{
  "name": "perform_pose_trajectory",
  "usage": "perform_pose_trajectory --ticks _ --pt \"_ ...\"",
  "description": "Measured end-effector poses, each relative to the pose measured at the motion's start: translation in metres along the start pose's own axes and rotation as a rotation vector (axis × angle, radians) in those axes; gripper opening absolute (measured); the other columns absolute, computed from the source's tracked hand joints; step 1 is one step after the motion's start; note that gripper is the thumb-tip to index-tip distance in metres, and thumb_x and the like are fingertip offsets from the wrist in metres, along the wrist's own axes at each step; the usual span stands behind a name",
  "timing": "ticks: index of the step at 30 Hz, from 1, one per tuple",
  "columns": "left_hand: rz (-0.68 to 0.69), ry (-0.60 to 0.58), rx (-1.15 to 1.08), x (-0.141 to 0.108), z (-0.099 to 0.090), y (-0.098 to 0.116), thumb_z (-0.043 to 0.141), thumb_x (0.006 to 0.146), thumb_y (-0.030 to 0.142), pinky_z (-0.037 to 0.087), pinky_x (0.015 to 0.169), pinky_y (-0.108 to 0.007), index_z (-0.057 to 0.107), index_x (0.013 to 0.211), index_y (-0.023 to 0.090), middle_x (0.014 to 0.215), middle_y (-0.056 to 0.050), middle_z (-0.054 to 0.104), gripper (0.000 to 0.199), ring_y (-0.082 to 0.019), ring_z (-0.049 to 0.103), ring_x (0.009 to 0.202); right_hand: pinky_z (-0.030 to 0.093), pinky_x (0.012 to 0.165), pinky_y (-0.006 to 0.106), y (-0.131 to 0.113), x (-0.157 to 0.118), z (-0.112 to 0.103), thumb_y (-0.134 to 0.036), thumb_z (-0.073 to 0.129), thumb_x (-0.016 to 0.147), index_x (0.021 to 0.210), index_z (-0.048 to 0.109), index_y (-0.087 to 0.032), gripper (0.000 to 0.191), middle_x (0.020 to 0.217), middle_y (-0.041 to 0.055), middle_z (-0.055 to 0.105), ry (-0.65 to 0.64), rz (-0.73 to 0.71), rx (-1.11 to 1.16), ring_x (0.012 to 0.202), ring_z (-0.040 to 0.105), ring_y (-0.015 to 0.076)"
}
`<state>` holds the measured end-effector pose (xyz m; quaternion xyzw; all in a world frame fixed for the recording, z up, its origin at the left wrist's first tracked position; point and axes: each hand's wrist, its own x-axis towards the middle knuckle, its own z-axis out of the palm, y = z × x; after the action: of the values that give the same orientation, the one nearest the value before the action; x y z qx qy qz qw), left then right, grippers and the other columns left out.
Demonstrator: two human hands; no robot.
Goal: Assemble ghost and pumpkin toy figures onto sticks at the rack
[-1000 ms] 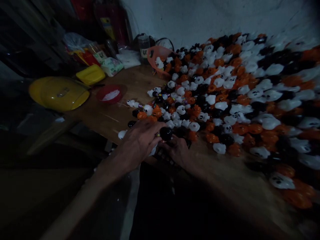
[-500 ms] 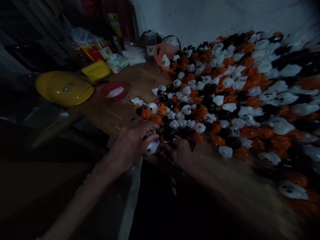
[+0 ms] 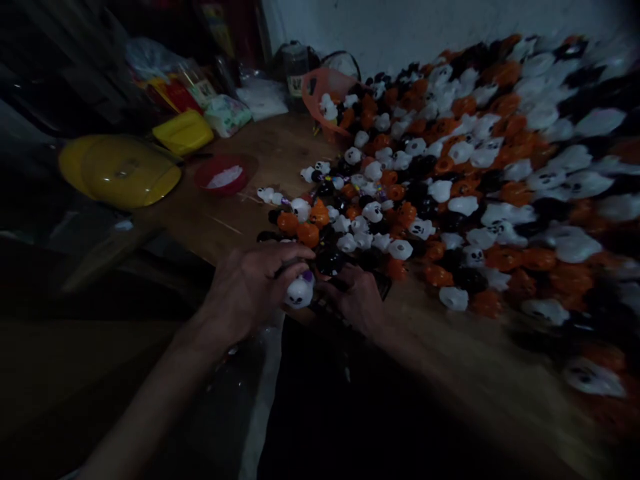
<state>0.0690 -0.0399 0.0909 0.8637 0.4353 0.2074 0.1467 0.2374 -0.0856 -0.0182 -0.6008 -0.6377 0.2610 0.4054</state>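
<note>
My left hand (image 3: 250, 280) is closed, thumb and fingers pinching a white toy head (image 3: 300, 291) with a black printed face. A bit of purple shows at its top, by my fingertips. Close beside it, my right hand (image 3: 357, 297) has its fingers bent around a round, glossy black toy head (image 3: 329, 262). Its underside and my right fingertips are partly lost in shadow. Just beyond my hands lie orange pumpkin-like toy heads (image 3: 307, 234) and several white ones. A dark, flat object (image 3: 384, 287) is partly visible behind my right hand.
A large pile of white, orange and black toy heads (image 3: 465, 150) covers the table's right side. An orange basket (image 3: 317, 90) lies tipped at the back. Left of it are a red bowl (image 3: 240, 180) with white bits, a yellow container (image 3: 185, 132) and a yellow visor-like object (image 3: 120, 172).
The view has shifted slightly. The white toy head in my left hand has turned, so its face shows more. The black toy head by my right fingers sits a little further left.
</note>
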Motion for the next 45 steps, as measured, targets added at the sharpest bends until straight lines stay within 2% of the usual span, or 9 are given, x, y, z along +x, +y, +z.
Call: perform_pose_trajectory --ticks 8,13,18,22,30,33,38,42,45 --pt "0.060 -0.050 0.086 -0.003 -0.001 -0.003 0.056 0.088 0.026 0.052 0.087 -0.032 0.064 0.111 0.027 0.113 0.003 0.069 0.025 -0.018 0.065 0.102 0.043 0.078 0.032 0.000 0.006 -0.001 -0.019 0.064 0.083 0.084 0.067 -0.019 0.004 0.089 0.0044 0.069 -0.116 -0.132 -0.036 0.083 0.061 0.0196" --pt "0.048 -0.046 0.096 -0.003 -0.005 0.000 0.055 0.088 0.026 0.052 0.087 -0.036 0.063 0.113 0.028 0.116 0.002 0.068 0.025 -0.020 0.065 0.104 0.042 0.077 0.032 0.002 0.005 0.000 -0.018 0.060 0.083 0.083 0.065 -0.020 0.006 0.086 0.0032 0.068 -0.096 -0.127 0.018 0.081 0.061 0.0191" --pt "0.017 -0.036 0.079 -0.006 -0.002 -0.002 0.054 0.089 0.027 0.052 0.085 -0.034 0.060 0.116 0.030 0.117 0.003 0.068 0.028 -0.020 0.065 0.104 0.046 0.075 0.029 0.005 0.008 -0.004 0.000 0.044 0.066 0.082 0.061 -0.019 0.030 0.087 0.0028 0.065 -0.184 -0.140 0.159 0.084 0.059 0.0184" --pt "0.022 -0.021 0.070 -0.007 0.000 -0.005 0.054 0.089 0.027 0.052 0.087 -0.035 0.061 0.115 0.029 0.116 0.003 0.068 0.027 -0.019 0.064 0.105 0.047 0.075 0.029 0.010 0.012 -0.006 -0.001 0.042 0.063 0.084 0.060 -0.019 0.033 0.082 0.0018 0.064 -0.240 -0.122 0.169 0.079 0.059 0.0178" --pt "-0.013 -0.046 0.072 -0.003 -0.001 -0.003 0.054 0.089 0.027 0.052 0.083 -0.031 0.061 0.116 0.029 0.115 0.004 0.069 0.028 -0.018 0.065 0.103 0.047 0.067 0.025 0.015 0.016 -0.010 -0.018 0.055 0.076 0.075 0.062 -0.018 0.007 0.077 0.0003 0.066 -0.184 -0.026 0.263 0.072 0.057 0.0153" --pt "-0.027 -0.053 0.079 -0.002 -0.001 -0.004 0.053 0.089 0.029 0.051 0.081 -0.030 0.062 0.115 0.030 0.113 0.004 0.069 0.027 -0.019 0.065 0.102 0.047 0.065 0.025 0.013 0.017 -0.011 -0.028 0.062 0.077 0.073 0.063 -0.018 0.011 0.073 0.0000 0.066 -0.168 0.052 0.324 0.069 0.057 0.0149" --pt "-0.018 -0.060 0.064 -0.002 -0.001 -0.006 0.054 0.089 0.027 0.050 0.085 -0.032 0.062 0.115 0.029 0.111 0.003 0.070 0.027 -0.019 0.064 0.102 0.048 0.075 0.028 0.013 0.016 -0.008 -0.030 0.066 0.078 0.086 0.069 -0.018 0.015 0.087 0.0016 0.070 -0.198 0.089 0.422 0.082 0.062 0.0182" --pt "-0.005 -0.042 0.024 -0.003 0.001 -0.009 0.054 0.089 0.026 0.050 0.083 -0.029 0.063 0.113 0.028 0.111 0.002 0.070 0.026 -0.017 0.065 0.099 0.048 0.073 0.029 0.014 0.015 -0.004 -0.030 0.066 0.078 0.079 0.070 -0.018 0.013 0.084 0.0015 0.070 -0.113 0.013 0.320 0.080 0.062 0.0193" --pt "-0.016 -0.035 -0.003 -0.004 0.001 -0.009 0.055 0.088 0.025 0.051 0.082 -0.028 0.063 0.113 0.027 0.109 0.001 0.070 0.026 -0.017 0.065 0.097 0.047 0.076 0.031 0.010 0.014 -0.004 -0.030 0.065 0.078 0.085 0.071 -0.019 0.015 0.087 0.0020 0.070 -0.013 0.005 0.279 0.082 0.062 0.0199"
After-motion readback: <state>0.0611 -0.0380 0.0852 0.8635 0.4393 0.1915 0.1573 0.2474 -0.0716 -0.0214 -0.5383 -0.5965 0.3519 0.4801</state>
